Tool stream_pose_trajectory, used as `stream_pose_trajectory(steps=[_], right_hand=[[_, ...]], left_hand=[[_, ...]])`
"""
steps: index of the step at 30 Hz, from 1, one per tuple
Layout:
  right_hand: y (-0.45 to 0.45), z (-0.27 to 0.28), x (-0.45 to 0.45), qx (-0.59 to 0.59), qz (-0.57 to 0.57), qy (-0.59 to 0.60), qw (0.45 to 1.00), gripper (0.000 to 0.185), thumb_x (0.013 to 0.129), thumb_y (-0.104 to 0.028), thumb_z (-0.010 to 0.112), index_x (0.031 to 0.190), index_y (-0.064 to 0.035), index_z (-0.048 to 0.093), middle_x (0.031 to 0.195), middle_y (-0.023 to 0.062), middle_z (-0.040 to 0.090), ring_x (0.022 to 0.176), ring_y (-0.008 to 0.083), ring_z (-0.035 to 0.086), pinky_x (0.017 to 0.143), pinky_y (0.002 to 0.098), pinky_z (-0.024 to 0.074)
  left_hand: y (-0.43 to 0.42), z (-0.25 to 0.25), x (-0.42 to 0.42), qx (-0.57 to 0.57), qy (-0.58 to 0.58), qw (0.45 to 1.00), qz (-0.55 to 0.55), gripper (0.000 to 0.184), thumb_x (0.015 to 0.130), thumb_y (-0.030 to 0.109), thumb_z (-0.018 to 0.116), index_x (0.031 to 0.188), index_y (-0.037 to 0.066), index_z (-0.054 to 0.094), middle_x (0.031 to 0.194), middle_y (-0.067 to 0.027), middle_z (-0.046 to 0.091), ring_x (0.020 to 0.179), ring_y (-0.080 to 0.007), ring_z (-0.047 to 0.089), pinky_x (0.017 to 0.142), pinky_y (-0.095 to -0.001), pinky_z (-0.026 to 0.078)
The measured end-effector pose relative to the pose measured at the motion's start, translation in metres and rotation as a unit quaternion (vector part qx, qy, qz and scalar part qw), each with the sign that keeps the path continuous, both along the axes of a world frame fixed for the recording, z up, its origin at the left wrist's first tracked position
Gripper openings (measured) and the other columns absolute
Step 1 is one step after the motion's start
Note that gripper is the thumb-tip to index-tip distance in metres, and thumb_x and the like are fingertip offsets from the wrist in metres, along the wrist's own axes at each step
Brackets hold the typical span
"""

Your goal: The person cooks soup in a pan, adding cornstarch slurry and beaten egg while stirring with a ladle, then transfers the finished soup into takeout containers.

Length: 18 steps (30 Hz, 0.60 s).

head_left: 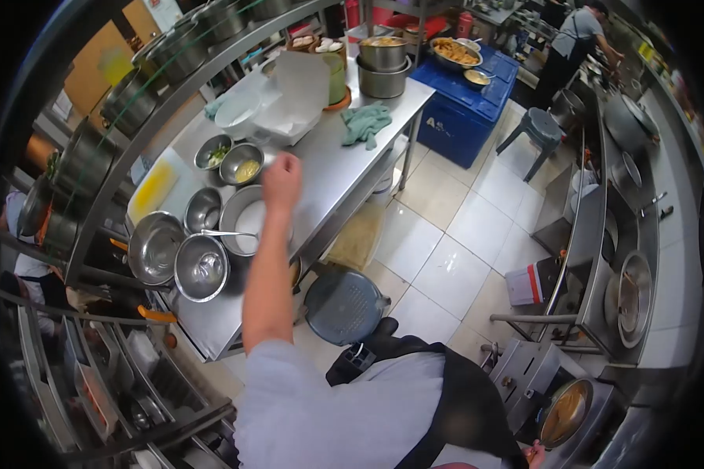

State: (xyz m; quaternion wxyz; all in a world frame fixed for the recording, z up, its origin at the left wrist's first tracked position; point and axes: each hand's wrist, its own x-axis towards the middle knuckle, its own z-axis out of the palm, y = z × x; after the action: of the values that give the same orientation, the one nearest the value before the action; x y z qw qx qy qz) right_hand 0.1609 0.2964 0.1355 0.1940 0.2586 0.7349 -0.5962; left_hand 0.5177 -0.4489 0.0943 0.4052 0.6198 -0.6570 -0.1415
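My left hand (282,177) is raised over the steel table (313,187), its fingers curled closed. Whatever may be inside it is hidden. Just left of it stands a small steel bowl (231,173) with chopped pale yellow bits, beside another bowl (205,151) holding something green and white. Under my forearm sits a round container (236,209) of white powder or grains, a spoon (228,234) resting across it. At the lower right, my right hand (534,454) is partly visible, closed at the near side of a frying pan (565,413) with brownish-yellow food, where its handle appears to be.
More steel bowls (201,268) crowd the table's near end. A green cloth (365,125) and stacked pots (383,80) are farther along. A dark stool (344,305) stands beside the table, a blue chest (466,102) beyond. Another person (577,47) works at the back right.
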Motion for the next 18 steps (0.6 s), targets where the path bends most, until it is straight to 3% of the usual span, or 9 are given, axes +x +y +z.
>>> stream_pose_trajectory(steps=[1, 4, 10, 12, 13, 14, 16, 17, 18], right_hand=[[0.000, -0.009, -0.007, 0.006, -0.004, 0.005, 1.000, 0.012, 0.089, -0.025, 0.066, 0.094, -0.0163, 0.058, 0.086, -0.0008, 0.054, 0.070, 0.0175, 0.050, 0.067, 0.0361, 0.0431], [0.003, -0.038, -0.024, 0.022, -0.024, 0.018, 0.999, 0.012, 0.088, -0.025, 0.064, 0.088, -0.0160, 0.056, 0.079, -0.0005, 0.049, 0.064, 0.0178, 0.048, 0.060, 0.0354, 0.0427], [0.085, -0.140, -0.065, 0.074, -0.063, 0.067, 0.993, 0.017, 0.087, -0.026, 0.061, 0.077, -0.0155, 0.051, 0.065, 0.0002, 0.039, 0.052, 0.0185, 0.043, 0.046, 0.0339, 0.0418], [0.107, -0.165, -0.059, 0.225, -0.004, 0.090, 0.970, 0.013, 0.084, -0.020, 0.058, 0.075, -0.0118, 0.054, 0.067, 0.0052, 0.053, 0.057, 0.0210, 0.054, 0.047, 0.0386, 0.0448], [0.106, -0.167, -0.047, 0.286, 0.059, 0.177, 0.940, 0.007, 0.083, -0.012, 0.058, 0.081, -0.0057, 0.057, 0.068, 0.0035, 0.053, 0.059, 0.0157, 0.051, 0.051, 0.0341, 0.0462], [0.105, -0.169, -0.034, 0.217, 0.036, 0.195, 0.956, 0.010, 0.082, -0.006, 0.060, 0.091, -0.0018, 0.059, 0.074, 0.0037, 0.055, 0.062, 0.0146, 0.053, 0.055, 0.0330, 0.0474], [0.084, -0.187, -0.006, 0.300, -0.077, 0.275, 0.910, 0.044, 0.080, -0.003, 0.065, 0.122, 0.0061, 0.055, 0.098, 0.0078, 0.064, 0.078, 0.0170, 0.061, 0.069, 0.0350, 0.0520], [0.024, -0.127, 0.021, 0.237, -0.068, 0.216, 0.945, 0.042, 0.080, -0.002, 0.062, 0.121, 0.0064, 0.058, 0.102, 0.0104, 0.068, 0.085, 0.0197, 0.064, 0.078, 0.0361, 0.0527], [0.041, -0.151, 0.024, 0.219, -0.044, 0.249, 0.942, 0.037, 0.078, -0.001, 0.060, 0.115, 0.0043, 0.061, 0.098, 0.0104, 0.069, 0.083, 0.0203, 0.065, 0.077, 0.0368, 0.0525]], left_hand=[[-0.035, -0.007, 0.033, -0.058, -0.017, 0.997, 0.049, 0.026, 0.097, 0.026, 0.058, 0.098, 0.003, 0.068, 0.090, -0.0200, 0.071, 0.084, -0.0382, 0.069, 0.077, -0.0453, 0.053], [-0.093, -0.006, 0.116, 0.118, -0.254, 0.946, 0.163, 0.022, 0.099, 0.022, 0.055, 0.103, 0.003, 0.066, 0.099, -0.0174, 0.072, 0.090, -0.0326, 0.069, 0.079, -0.0425, 0.055], [-0.131, -0.065, 0.153, 0.272, -0.392, 0.875, 0.087, 0.022, 0.099, 0.022, 0.055, 0.104, 0.003, 0.066, 0.100, -0.0167, 0.071, 0.092, -0.0316, 0.068, 0.079, -0.0417, 0.055], [-0.141, -0.083, 0.136, 0.267, -0.412, 0.870, 0.050, 0.022, 0.099, 0.021, 0.055, 0.105, 0.003, 0.066, 0.101, -0.0164, 0.071, 0.092, -0.0313, 0.068, 0.079, -0.0414, 0.055], [-0.146, -0.088, 0.127, 0.260, -0.419, 0.869, 0.034, 0.022, 0.099, 0.021, 0.055, 0.105, 0.003, 0.066, 0.101, -0.0163, 0.071, 0.093, -0.0311, 0.068, 0.079, -0.0413, 0.055], [-0.150, -0.095, 0.121, 0.254, -0.425, 0.868, 0.021, 0.022, 0.099, 0.021, 0.055, 0.105, 0.003, 0.066, 0.101, -0.0162, 0.071, 0.093, -0.0310, 0.068, 0.080, -0.0412, 0.055], [-0.153, -0.102, 0.099, 0.243, -0.435, 0.867, -0.004, 0.022, 0.099, 0.021, 0.055, 0.105, 0.004, 0.066, 0.102, -0.0159, 0.071, 0.093, -0.0306, 0.068, 0.080, -0.0409, 0.056], [-0.156, -0.107, 0.086, 0.236, -0.441, 0.866, -0.015, 0.021, 0.099, 0.021, 0.055, 0.106, 0.004, 0.066, 0.102, -0.0158, 0.071, 0.094, -0.0305, 0.068, 0.080, -0.0408, 0.056], [-0.159, -0.111, 0.072, 0.228, -0.440, 0.868, -0.025, 0.021, 0.099, 0.021, 0.055, 0.106, 0.004, 0.066, 0.102, -0.0156, 0.071, 0.094, -0.0303, 0.068, 0.080, -0.0407, 0.056]])
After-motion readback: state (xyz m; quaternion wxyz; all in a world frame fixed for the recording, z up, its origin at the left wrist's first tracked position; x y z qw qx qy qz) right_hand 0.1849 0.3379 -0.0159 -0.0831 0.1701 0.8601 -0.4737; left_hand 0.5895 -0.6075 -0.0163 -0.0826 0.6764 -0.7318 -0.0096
